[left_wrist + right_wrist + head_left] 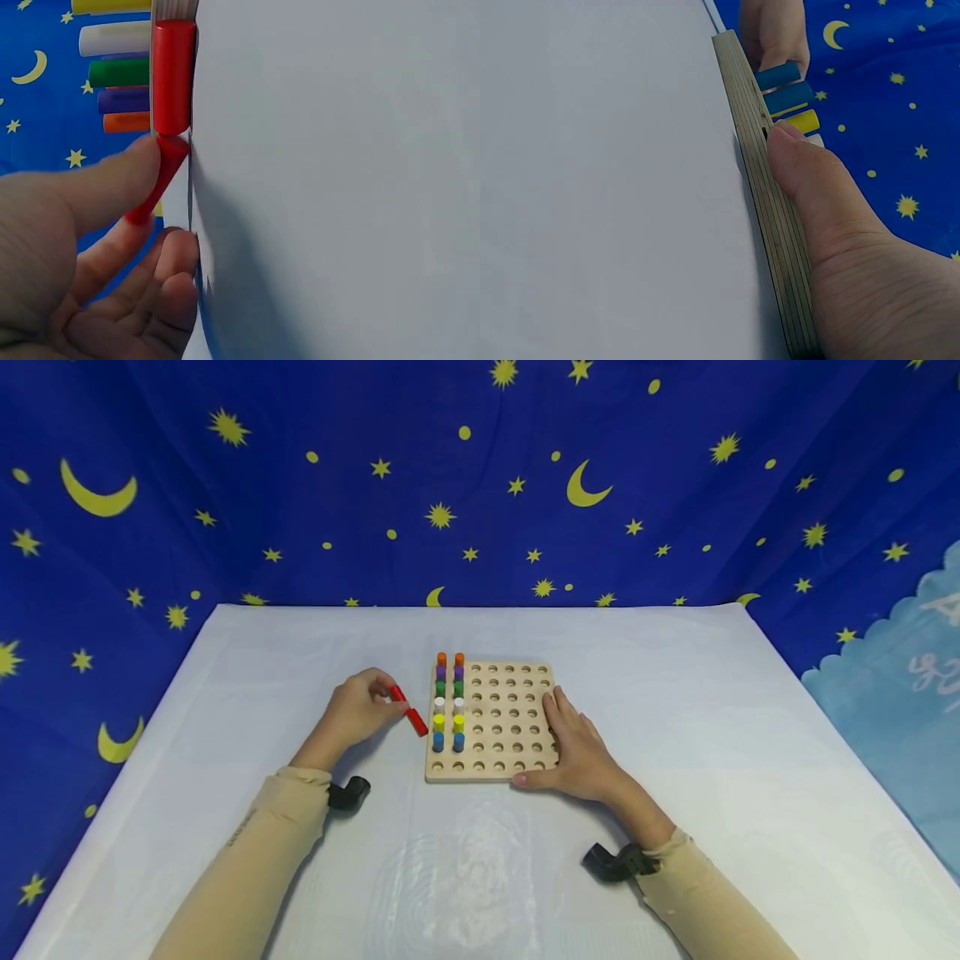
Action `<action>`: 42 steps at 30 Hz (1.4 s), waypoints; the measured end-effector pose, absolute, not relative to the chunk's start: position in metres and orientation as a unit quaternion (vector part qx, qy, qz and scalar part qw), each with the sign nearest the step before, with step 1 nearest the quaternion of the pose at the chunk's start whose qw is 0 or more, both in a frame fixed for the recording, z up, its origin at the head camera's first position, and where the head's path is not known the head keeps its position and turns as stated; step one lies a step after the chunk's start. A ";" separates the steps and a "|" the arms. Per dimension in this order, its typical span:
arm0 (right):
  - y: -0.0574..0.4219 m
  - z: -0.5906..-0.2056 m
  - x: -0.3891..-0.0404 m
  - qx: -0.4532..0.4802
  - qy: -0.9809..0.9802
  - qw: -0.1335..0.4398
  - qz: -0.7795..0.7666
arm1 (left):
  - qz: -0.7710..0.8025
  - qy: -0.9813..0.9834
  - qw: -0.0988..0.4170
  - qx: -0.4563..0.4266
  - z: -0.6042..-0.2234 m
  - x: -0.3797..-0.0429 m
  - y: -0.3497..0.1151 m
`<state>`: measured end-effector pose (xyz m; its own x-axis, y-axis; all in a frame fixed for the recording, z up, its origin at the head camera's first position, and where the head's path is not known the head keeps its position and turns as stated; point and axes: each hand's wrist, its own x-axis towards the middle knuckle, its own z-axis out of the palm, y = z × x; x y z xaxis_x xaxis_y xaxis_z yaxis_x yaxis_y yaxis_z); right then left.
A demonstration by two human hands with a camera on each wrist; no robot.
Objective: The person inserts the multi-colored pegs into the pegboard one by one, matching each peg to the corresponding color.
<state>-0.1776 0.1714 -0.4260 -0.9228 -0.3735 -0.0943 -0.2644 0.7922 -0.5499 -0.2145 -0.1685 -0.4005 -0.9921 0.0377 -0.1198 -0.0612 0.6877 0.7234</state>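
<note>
My left hand [357,708] pinches a red peg [171,161] between thumb and fingertips, just left of a wooden pegboard [495,773]. A second red peg [172,79] lies beside the board's left edge, end to end with the pinched one. Two columns of pegs stand in the board, in matching pairs: orange pegs [442,658], purple, green, white pegs [459,704], yellow and blue pegs [458,742]. My right hand [583,758] rests against the board's near right corner. Its thumb lies along the front edge, and its outstretched fingers touch the right side.
A white cloth-like cover [480,868] spreads over the table under the board. Behind it hangs a blue curtain [480,485] with yellow moons and stars. Each wrist bears a black camera mount [349,794]. Bare holes fill the board's right part and front row.
</note>
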 end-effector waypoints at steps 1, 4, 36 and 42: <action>0.171 -0.426 -0.178 -0.170 0.941 0.100 -0.275 | 0.402 0.914 0.055 -0.009 -0.401 -0.214 -0.169; 0.172 -0.426 -0.178 -0.171 0.941 0.098 -0.274 | 0.421 0.906 0.037 -0.022 -0.400 -0.210 -0.170; 0.172 -0.426 -0.177 -0.174 0.942 0.094 -0.270 | 0.357 0.917 -0.069 0.163 -0.390 -0.131 -0.095; 0.171 -0.427 -0.177 -0.180 0.942 0.086 -0.270 | 0.341 0.923 -0.061 0.171 -0.391 -0.130 -0.095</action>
<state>-0.1773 0.1706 -0.4265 -0.9204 -0.3856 -0.0646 -0.2927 0.7890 -0.5401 -0.1295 -0.0947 -0.3913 -0.9344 0.2735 0.2283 0.3563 0.7098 0.6077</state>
